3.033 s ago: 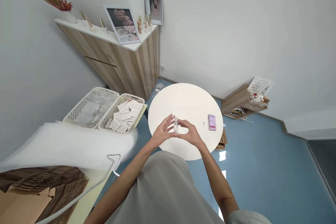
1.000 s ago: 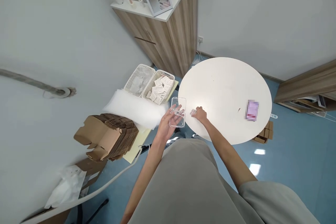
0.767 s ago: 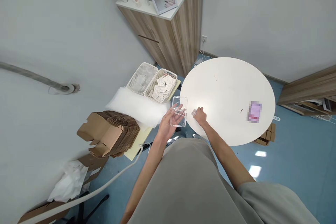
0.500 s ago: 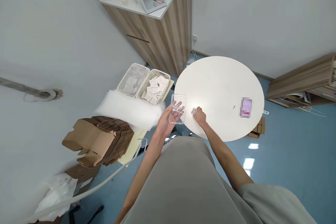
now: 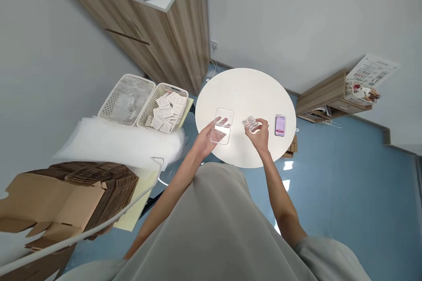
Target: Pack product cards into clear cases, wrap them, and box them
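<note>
Over the near left part of the round white table [image 5: 244, 83], my left hand [image 5: 205, 140] holds a clear plastic case [image 5: 225, 117] with its lid hinged open. The fingers show through the transparent plastic, and I see nothing inside the case. To its right, my right hand [image 5: 259, 136] pinches a small, flat, shiny piece with rows of silvery and pinkish marks [image 5: 250, 123]; its exact kind is too small to tell. This piece is apart from the case, above the table top. A phone with a pink screen [image 5: 280, 125] lies on the table, just right of my right hand.
At left stand a white basket of clear plastic packaging [image 5: 127, 101] and a basket of white cards [image 5: 168, 112]. Nearer are white foam sheeting [image 5: 121, 142], stacked folded cardboard boxes [image 5: 108, 193] and a white curved bar [image 5: 108, 219]. A wooden cabinet [image 5: 184, 30] stands behind.
Three seconds ago both hands held the case upright and closed; it is now open in my left hand. My right hand has raised the shiny piece from near the table's edge. The view has turned right.
</note>
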A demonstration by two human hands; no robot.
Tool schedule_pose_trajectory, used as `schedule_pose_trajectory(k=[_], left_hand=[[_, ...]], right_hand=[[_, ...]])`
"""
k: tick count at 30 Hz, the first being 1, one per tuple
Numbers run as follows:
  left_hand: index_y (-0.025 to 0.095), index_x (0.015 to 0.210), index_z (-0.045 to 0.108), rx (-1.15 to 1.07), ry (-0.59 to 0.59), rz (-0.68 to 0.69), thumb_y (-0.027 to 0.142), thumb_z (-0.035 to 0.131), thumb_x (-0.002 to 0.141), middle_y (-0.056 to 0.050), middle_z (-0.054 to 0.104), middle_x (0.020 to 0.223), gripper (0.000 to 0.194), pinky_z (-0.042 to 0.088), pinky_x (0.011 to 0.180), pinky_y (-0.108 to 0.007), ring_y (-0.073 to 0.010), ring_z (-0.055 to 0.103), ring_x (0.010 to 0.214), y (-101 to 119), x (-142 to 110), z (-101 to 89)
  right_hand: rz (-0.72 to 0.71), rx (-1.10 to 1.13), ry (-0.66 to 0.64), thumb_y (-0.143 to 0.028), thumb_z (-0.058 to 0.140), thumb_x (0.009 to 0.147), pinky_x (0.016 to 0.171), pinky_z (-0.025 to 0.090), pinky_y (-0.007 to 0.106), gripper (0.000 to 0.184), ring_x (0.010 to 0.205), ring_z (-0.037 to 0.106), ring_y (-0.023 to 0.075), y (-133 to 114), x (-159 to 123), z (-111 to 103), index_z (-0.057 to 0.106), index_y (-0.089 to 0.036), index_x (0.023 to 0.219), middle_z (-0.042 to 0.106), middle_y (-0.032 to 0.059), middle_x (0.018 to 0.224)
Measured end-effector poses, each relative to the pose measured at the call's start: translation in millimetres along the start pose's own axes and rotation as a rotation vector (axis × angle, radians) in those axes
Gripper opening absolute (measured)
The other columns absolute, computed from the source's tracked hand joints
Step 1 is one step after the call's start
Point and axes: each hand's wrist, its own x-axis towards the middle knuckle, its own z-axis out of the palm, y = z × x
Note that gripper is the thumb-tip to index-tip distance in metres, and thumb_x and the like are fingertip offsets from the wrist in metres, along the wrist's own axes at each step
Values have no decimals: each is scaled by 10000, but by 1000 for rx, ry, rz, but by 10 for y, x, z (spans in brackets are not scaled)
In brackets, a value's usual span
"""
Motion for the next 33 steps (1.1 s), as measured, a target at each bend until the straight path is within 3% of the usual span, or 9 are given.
schedule_pose_trajectory(k=[2, 4, 9, 13, 19, 33], left_hand=[[220, 1483, 634, 0, -33, -24, 347, 725, 1001, -127, 630, 1568, 506, 453, 1249, -456, -286, 639, 1404, 16, 36, 12], [213, 1462, 649, 1, -64, -38, 349, 715, 1010, -127, 640, 1557, 477, 459, 1244, -450, -280, 644, 1397, 36, 64, 20], [191, 1429, 677, 25, -98, -52, 330, 696, 1018, -130, 673, 1515, 435, 506, 1198, -434, -285, 645, 1393, 112, 93, 26], [196, 1465, 661, 50, -130, -52, 336, 710, 1006, -135, 653, 1539, 482, 521, 1182, -422, -289, 638, 1400, 197, 79, 16], [181, 1423, 686, 59, -153, -43, 336, 697, 1019, -143, 637, 1554, 433, 512, 1179, -415, -284, 636, 1392, 283, 72, -31], [160, 1429, 681, 5, -112, -13, 297, 684, 1022, -107, 772, 1302, 430, 565, 1038, -363, -263, 725, 1186, 340, 102, -87]], right_hand=[[-161, 74, 4, -411, 757, 848, 866, 596, 405, 591, 1165, 651, 283, -254, -59, -157, 487, -251, 1349, 526, 164, 1489], [-288, 98, -23, -369, 766, 860, 963, 592, 449, 574, 1375, 554, 327, -517, -143, -239, 492, -263, 1353, 477, 173, 1558], [-464, 0, -166, -323, 778, 898, 1252, 414, 610, 499, 1591, 375, 363, -957, -307, -142, 536, -265, 1331, 453, 170, 1629], [-509, -85, -249, -311, 783, 902, 1293, 358, 635, 488, 1666, 256, 359, -1013, -330, 50, 564, -250, 1333, 375, 170, 1712], [-525, -157, -271, -333, 808, 906, 1285, 372, 643, 507, 1676, 245, 357, -1027, -318, 208, 578, -248, 1350, 358, 174, 1734], [-548, -154, -381, -416, 844, 928, 1299, 360, 618, 479, 1663, 280, 361, -1125, -178, 215, 672, -262, 1347, 489, 147, 1661]])
